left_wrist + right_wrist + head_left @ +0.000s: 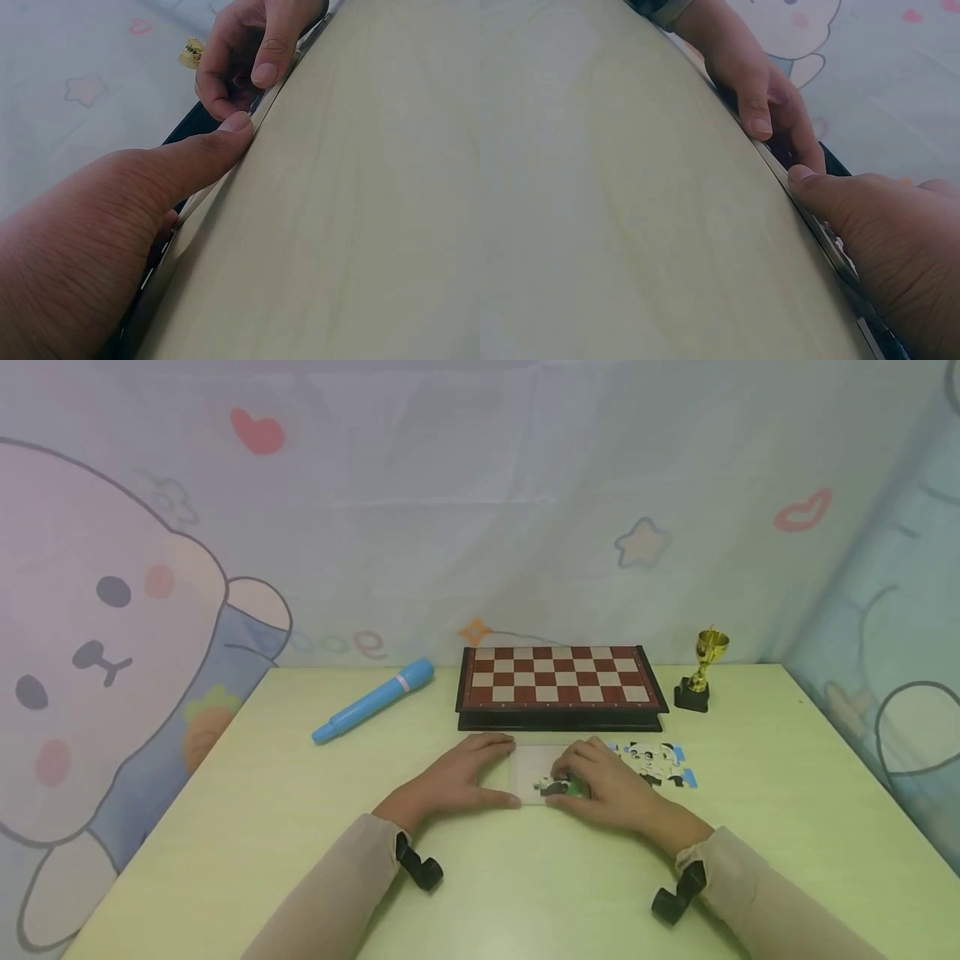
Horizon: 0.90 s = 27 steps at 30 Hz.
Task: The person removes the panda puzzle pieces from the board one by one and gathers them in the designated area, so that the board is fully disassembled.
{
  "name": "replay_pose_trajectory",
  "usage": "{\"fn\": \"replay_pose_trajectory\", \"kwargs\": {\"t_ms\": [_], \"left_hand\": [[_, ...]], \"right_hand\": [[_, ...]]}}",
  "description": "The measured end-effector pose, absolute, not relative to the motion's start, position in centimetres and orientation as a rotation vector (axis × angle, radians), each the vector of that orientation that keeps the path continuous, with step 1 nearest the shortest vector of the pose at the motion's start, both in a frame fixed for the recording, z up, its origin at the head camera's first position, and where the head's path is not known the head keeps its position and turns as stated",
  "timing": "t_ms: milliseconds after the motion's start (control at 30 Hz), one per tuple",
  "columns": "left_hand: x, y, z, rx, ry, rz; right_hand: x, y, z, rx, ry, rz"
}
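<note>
A pale, flat puzzle tray (531, 763) lies on the table before me, with a few black, white and green puzzle pieces (556, 787) in its lower right part. My left hand (468, 777) grips the tray's left end, fingers at the far corner and thumb at the near one. Over the pieces, my right hand (603, 783) has bent fingers and a thumb around a puzzle piece, largely hidden by the hand. Its thumb (814, 187) lies along the tray's front edge. Right of that hand, more joined panda pieces (656, 762) lie on the table.
Just behind the tray stands a red-and-white chessboard box (562, 681). A gold trophy cup (701, 672) is at the back right. A long blue tube-shaped thing (375, 700) lies at the back left. A printed cloth (450, 510) hangs behind the table.
</note>
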<state>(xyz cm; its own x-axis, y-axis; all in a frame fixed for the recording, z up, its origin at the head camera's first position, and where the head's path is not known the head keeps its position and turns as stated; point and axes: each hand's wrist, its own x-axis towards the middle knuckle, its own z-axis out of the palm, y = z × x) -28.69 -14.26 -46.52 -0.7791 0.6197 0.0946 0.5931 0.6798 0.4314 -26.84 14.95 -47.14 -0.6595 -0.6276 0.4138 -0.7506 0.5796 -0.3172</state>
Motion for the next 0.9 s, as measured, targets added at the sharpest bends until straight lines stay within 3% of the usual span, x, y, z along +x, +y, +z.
{"fn": "replay_pose_trajectory", "kwargs": {"t_ms": [900], "left_hand": [[-28.57, -14.2, -46.32, 0.998, 2.816, 0.693]], "right_hand": [[-26.6, 15.0, -47.09, 1.198, -2.503, 0.873]]}}
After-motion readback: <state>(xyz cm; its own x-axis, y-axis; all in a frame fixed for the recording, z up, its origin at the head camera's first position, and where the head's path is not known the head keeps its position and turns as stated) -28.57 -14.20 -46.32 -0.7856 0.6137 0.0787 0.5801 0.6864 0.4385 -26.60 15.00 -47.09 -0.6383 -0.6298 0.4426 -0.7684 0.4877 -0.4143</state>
